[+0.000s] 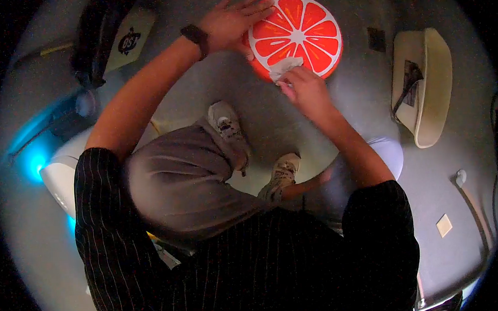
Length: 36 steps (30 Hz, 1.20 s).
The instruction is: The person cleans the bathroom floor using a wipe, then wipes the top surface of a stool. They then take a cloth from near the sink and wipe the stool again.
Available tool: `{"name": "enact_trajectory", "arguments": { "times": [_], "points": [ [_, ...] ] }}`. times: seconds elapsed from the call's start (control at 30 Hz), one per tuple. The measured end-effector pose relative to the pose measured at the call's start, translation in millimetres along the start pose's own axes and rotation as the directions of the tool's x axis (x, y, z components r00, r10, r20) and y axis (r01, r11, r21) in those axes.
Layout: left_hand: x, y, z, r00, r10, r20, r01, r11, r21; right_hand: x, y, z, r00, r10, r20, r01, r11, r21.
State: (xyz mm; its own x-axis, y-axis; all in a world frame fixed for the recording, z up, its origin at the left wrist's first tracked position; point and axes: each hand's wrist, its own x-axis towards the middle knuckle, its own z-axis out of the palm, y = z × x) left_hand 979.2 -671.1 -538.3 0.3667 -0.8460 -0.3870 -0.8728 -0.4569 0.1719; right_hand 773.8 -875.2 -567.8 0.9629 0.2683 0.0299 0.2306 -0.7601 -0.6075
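Note:
A round, red-orange citrus-slice cushion or stool top (297, 37) is at the top middle of the head view; I cannot tell what lies beneath it. My left hand (234, 25), with a dark band on the wrist, rests on its left edge with the fingers spread. At the lower edge of the slice, my right hand (308, 90) pinches a crumpled pale cloth or tissue (285, 68). The cloth lies against the printed surface. Part of it is hidden under the right fingers.
My legs and shoes (225, 120) are on the grey floor below the slice. To the right stands a cream curved object (436, 88) with a dark item in it. A bag (130, 42) is at the upper left, near a white device (60, 176) glowing blue.

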Motion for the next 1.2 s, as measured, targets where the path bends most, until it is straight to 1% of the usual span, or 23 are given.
{"name": "enact_trajectory", "arguments": {
  "times": [0.03, 0.07, 0.17, 0.2, 0.23, 0.27, 0.3, 0.33, 0.37, 0.43, 0.47, 0.53, 0.6, 0.67, 0.73, 0.8, 0.87, 0.93, 0.97, 1.03, 1.1, 1.17, 1.2],
  "points": [
    [-3.6, 1.4, -4.5, 0.999, -0.017, 0.049, 0.019, 0.999, -0.038, -6.1, 2.8, -5.6, 1.000, -0.002, 0.001, 0.002, 1.000, -0.024],
    [-5.1, -0.1, -3.2, 0.999, -0.023, 0.048, 0.024, 0.999, -0.039, -7.8, 4.8, -8.4, 1.000, -0.006, 0.001, 0.006, 0.999, -0.048],
    [-2.4, -2.0, 7.4, 1.000, 0.002, 0.010, -0.001, 0.998, -0.065, -6.7, 4.5, -9.4, 0.998, -0.034, 0.049, 0.037, 0.998, -0.043],
    [-1.1, -5.4, 14.4, 0.999, 0.015, -0.030, -0.016, 0.999, -0.035, -3.1, 3.4, -3.9, 0.998, -0.035, 0.049, 0.037, 0.998, -0.043],
    [-2.4, -6.5, 13.1, 0.997, 0.028, -0.067, -0.029, 1.000, -0.004, 4.5, 0.3, 8.1, 0.997, -0.074, 0.018, 0.075, 0.996, -0.044],
    [-3.0, -8.4, 11.2, 0.997, 0.024, -0.067, -0.024, 1.000, 0.002, 13.7, -2.9, 18.3, 0.993, -0.117, -0.016, 0.116, 0.992, -0.045],
    [-4.3, -3.1, 1.2, 1.000, -0.003, 0.011, 0.003, 1.000, 0.000, 22.8, -8.7, 20.2, 0.993, -0.117, -0.019, 0.116, 0.992, -0.041],
    [-5.3, 1.4, -6.8, 0.996, -0.029, 0.089, 0.029, 1.000, -0.001, 33.4, -15.7, 17.7, 0.996, -0.088, 0.016, 0.089, 0.995, -0.037],
    [-6.3, 2.6, -11.0, 0.995, -0.032, 0.092, 0.032, 0.999, -0.001, 39.5, -19.1, 17.3, 0.997, -0.063, 0.053, 0.065, 0.997, -0.035],
    [-9.8, 3.6, -14.2, 0.995, -0.045, 0.091, 0.052, 0.995, -0.080, 29.5, -17.2, 15.5, 0.998, -0.042, 0.048, 0.044, 0.998, -0.045],
    [-9.8, 1.5, -11.8, 0.994, -0.054, 0.090, 0.061, 0.995, -0.081, 26.7, -14.9, 13.9, 0.999, -0.020, 0.038, 0.023, 0.998, -0.059],
    [-7.5, 0.0, -6.1, 0.998, -0.042, 0.057, 0.043, 0.999, -0.020, 23.5, -13.6, 12.3, 1.000, -0.012, 0.021, 0.013, 0.999, -0.029],
    [-4.9, -0.1, -5.4, 0.997, -0.039, 0.073, 0.040, 0.999, -0.017, 23.9, -14.4, 15.9, 1.000, 0.002, 0.006, -0.002, 1.000, 0.001],
    [-2.7, -1.4, -11.6, 0.996, -0.038, 0.081, 0.038, 0.999, -0.002, 41.0, -17.0, 28.8, 0.994, -0.067, -0.086, 0.064, 0.997, -0.044],
    [-4.1, 2.5, -15.4, 0.994, -0.052, 0.092, 0.052, 0.999, 0.007, 61.6, -26.3, 26.1, 0.996, -0.056, -0.071, 0.054, 0.998, -0.034],
    [-6.5, 3.2, -20.3, 0.994, -0.046, 0.097, 0.046, 0.999, -0.005, 62.1, -28.8, 26.3, 0.997, -0.048, -0.052, 0.047, 0.999, -0.022],
    [-7.8, 1.1, -23.7, 0.994, -0.049, 0.097, 0.050, 0.999, -0.010, 49.7, -23.0, 30.5, 0.998, 0.051, -0.036, -0.053, 0.997, -0.053],
    [-5.0, 4.4, -20.3, 0.992, -0.059, 0.114, 0.047, 0.994, 0.103, 42.4, -19.3, 32.0, 0.998, 0.020, -0.054, -0.021, 0.999, -0.026],
    [-6.2, 3.8, -17.2, 0.992, -0.059, 0.115, 0.047, 0.994, 0.101, 39.7, -18.3, 31.9, 0.997, -0.003, -0.075, 0.003, 1.000, -0.001],
    [-5.9, 0.2, -10.2, 1.000, -0.010, 0.026, 0.010, 1.000, 0.008, 51.9, -23.0, 35.1, 0.998, -0.026, -0.053, 0.025, 0.999, -0.023],
    [-2.8, -1.8, -7.0, 1.000, -0.011, 0.013, 0.010, 1.000, 0.015, 61.2, -27.1, 34.5, 0.998, -0.059, -0.038, 0.057, 0.997, -0.047],
    [-2.4, -2.6, -6.0, 1.000, -0.013, 0.001, 0.013, 1.000, 0.015, 60.5, -29.7, 33.3, 0.999, -0.038, -0.022, 0.037, 0.999, -0.039],
    [-8.1, 0.7, -21.2, 0.999, -0.012, 0.047, 0.013, 0.999, -0.033, 54.6, -29.6, 33.2, 0.999, -0.042, -0.018, 0.042, 0.998, -0.038]
  ]
}}
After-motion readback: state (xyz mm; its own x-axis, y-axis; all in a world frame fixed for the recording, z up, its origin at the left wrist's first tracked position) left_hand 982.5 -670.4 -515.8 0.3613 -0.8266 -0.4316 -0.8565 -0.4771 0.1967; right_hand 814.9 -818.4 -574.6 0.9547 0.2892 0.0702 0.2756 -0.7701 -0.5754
